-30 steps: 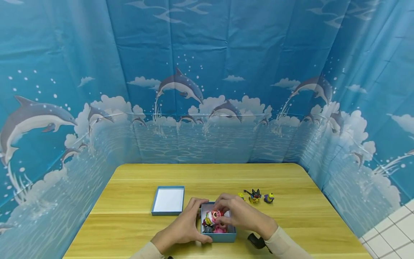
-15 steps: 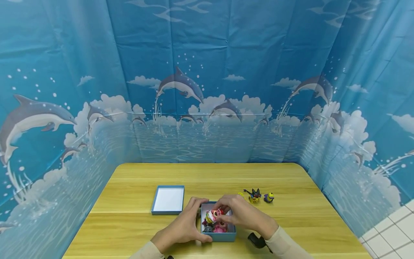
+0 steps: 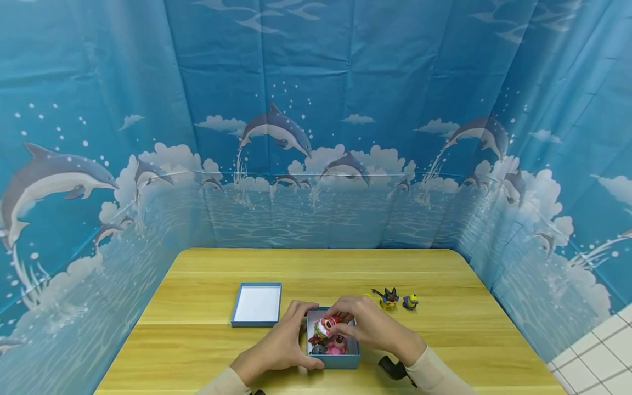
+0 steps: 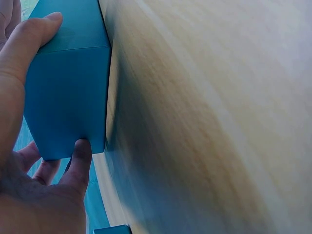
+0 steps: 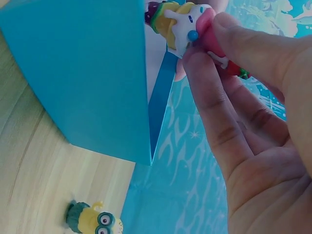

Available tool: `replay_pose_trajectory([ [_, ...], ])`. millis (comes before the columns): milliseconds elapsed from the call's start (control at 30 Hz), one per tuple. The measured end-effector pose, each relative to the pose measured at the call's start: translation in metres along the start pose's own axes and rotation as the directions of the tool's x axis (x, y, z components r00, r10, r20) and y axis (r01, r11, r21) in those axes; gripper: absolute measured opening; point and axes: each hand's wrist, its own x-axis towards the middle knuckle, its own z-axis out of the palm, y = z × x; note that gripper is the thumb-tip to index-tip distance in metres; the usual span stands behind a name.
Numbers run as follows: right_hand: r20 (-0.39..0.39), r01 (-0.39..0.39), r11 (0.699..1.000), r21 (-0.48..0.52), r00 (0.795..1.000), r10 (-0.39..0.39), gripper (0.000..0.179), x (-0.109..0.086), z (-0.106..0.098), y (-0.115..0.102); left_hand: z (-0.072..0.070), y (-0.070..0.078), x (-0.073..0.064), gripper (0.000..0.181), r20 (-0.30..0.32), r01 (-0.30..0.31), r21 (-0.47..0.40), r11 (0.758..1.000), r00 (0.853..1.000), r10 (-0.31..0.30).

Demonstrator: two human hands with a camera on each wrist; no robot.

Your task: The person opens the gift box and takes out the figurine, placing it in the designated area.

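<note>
Bright figurine (image 5: pixel 195 30) in right hand (image 3: pixel 370 323), blue box (image 3: pixel 342 361) in left hand (image 3: pixel 282 343)

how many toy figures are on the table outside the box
3 visible: a black-eared figure, a purple-and-yellow figure to its right, and a yellow figure to its left, mostly hidden behind the right hand. More may be hidden there.

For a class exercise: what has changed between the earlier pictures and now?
The right hand, still pinching the red-capped figure, has shifted it slightly upward in the head view, uncovering more of the pink figure in the blue box. Nothing was let go. The left hand keeps hold of the box; the blue lid and black-eared figure stayed put.
</note>
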Motion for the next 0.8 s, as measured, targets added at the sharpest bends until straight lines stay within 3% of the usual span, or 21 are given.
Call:
replay_pose_trajectory([
  [800, -0.050, 0.003, 1.000, 0.031, 0.999, -0.001, 0.024, -0.0028, -0.0032, -0.0023, -0.0032, -0.0008, 0.0006, 0.126, 0.007, -0.002, -0.002, 1.000, 1.000, 0.002],
])
